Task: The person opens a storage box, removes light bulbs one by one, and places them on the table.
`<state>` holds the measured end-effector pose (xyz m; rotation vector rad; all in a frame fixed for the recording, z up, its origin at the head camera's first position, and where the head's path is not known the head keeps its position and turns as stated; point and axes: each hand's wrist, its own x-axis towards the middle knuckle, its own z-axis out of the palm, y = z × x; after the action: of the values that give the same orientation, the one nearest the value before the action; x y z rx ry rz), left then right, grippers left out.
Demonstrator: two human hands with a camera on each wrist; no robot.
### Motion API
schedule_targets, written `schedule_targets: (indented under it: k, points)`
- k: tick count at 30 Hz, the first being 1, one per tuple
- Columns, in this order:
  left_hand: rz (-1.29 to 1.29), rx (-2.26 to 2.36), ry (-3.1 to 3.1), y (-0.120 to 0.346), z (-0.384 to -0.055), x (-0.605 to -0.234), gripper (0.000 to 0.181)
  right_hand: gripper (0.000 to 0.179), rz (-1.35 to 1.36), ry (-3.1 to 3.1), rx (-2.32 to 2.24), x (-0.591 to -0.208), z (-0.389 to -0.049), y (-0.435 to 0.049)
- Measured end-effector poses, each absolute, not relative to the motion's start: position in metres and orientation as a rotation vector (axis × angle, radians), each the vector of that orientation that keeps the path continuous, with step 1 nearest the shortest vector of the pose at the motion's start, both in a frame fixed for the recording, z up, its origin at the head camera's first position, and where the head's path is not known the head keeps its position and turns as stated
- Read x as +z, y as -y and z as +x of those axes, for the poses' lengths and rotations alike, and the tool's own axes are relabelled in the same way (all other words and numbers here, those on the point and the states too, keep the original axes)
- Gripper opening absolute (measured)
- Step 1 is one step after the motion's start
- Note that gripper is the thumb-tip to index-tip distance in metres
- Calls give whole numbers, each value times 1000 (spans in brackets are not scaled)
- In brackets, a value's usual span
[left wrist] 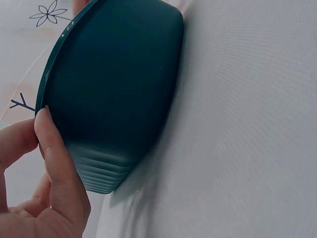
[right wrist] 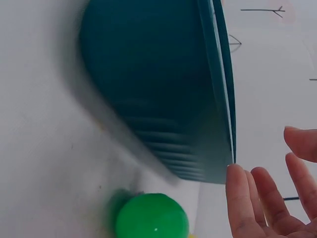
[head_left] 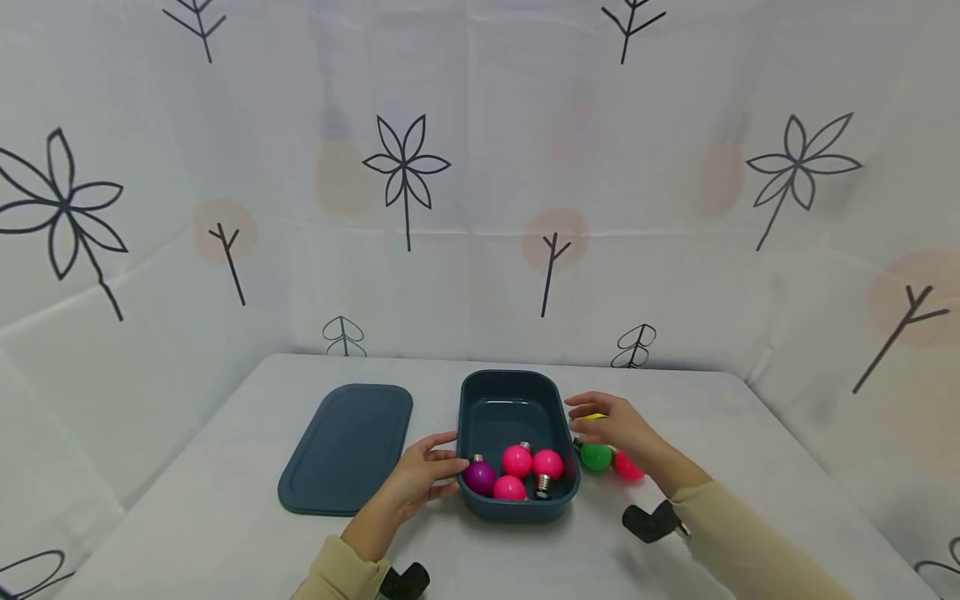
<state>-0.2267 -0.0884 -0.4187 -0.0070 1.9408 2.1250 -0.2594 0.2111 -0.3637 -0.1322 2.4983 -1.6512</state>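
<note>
A dark blue-green plastic container point(head_left: 513, 510) stands on the table. Inside its near end lie a purple light bulb point(head_left: 478, 477) and several pink light bulbs point(head_left: 517, 461), with metal screw bases showing on some. My left hand point(head_left: 422, 477) pinches the container's left rim, one fingertip against the outer wall in the left wrist view. Beside the right rim my right hand point(head_left: 611, 423) holds nothing; its fingers are parted, one fingertip close to the rim point(right wrist: 232, 144). Under that hand lie a green bulb point(head_left: 596, 457), a red-pink bulb point(head_left: 627, 467) and a partly hidden yellow one point(head_left: 594, 417).
A flat dark lid point(head_left: 345, 450) lies left of the container on the white table point(head_left: 225, 517). Behind the table hangs a pale cloth point(head_left: 480, 283) with plant drawings. A black wrist device point(head_left: 651, 523) sits by the right sleeve, another point(head_left: 405, 581) by the left.
</note>
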Motion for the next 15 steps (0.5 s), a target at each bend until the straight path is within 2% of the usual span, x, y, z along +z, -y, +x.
schedule_targets:
  k: [15]
  points:
    - [3,2120,-1943,89,-228,-420,65,43,-185,-2425,-1723,-360,-270,-190]
